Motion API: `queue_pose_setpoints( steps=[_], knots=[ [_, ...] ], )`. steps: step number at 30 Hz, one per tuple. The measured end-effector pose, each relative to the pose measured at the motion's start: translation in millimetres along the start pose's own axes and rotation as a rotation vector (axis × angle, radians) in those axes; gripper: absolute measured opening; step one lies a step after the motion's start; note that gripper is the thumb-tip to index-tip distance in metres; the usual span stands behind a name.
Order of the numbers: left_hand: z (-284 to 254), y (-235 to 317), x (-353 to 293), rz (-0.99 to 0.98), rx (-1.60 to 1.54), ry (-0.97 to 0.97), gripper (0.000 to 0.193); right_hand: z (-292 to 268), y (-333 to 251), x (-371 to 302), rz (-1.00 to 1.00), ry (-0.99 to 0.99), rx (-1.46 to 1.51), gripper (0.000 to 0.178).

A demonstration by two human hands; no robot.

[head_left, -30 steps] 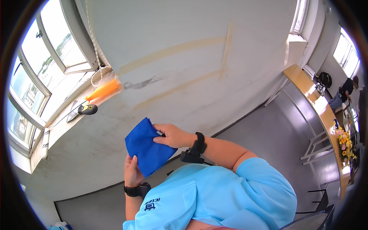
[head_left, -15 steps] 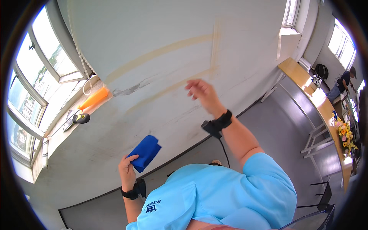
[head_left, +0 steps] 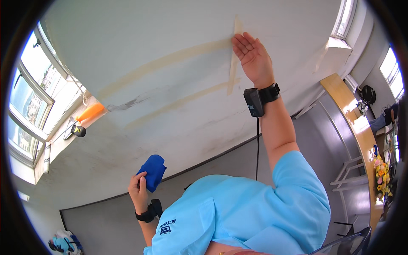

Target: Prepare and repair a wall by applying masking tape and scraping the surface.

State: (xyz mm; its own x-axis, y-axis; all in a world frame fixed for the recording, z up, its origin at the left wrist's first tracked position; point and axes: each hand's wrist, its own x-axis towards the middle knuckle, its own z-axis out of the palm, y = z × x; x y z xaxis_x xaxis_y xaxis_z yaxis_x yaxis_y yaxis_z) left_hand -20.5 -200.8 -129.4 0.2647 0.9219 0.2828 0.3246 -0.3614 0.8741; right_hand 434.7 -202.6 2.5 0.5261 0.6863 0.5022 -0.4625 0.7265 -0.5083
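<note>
right hand (head_left: 253,57) higher before yellow-striped wall (head_left: 170,25), loosely spread; left hand (head_left: 138,189) pinches blue cloth (head_left: 154,169); grey floor (head_left: 106,225).

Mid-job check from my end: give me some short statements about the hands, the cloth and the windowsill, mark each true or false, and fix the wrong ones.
1. The left hand holds the blue cloth. True.
2. The right hand is up by the pale strips on the wall. True.
3. The right hand is clenched into a fist. False: its fingers are extended and its palm shows.
4. The orange-handled tool lies on the windowsill. True.
5. The blue cloth is stretched between both hands. False: only the left hand holds it.
6. The left wrist is bare. False: a black band is around it.
</note>
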Motion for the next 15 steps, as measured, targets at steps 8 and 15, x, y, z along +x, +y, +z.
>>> queue_pose_setpoints(
  steps=[8, 15],
  knots=[
    [34, 15, -8, 0.011, 0.008, 0.037, 0.014, -17, 7, 1, 0.249, -0.171, -0.119, 0.035],
    [66, 32, -3, 0.072, 0.052, -0.004, 0.013, -48, 6, -33, 0.56, -0.228, -0.432, 0.031]
  ],
)
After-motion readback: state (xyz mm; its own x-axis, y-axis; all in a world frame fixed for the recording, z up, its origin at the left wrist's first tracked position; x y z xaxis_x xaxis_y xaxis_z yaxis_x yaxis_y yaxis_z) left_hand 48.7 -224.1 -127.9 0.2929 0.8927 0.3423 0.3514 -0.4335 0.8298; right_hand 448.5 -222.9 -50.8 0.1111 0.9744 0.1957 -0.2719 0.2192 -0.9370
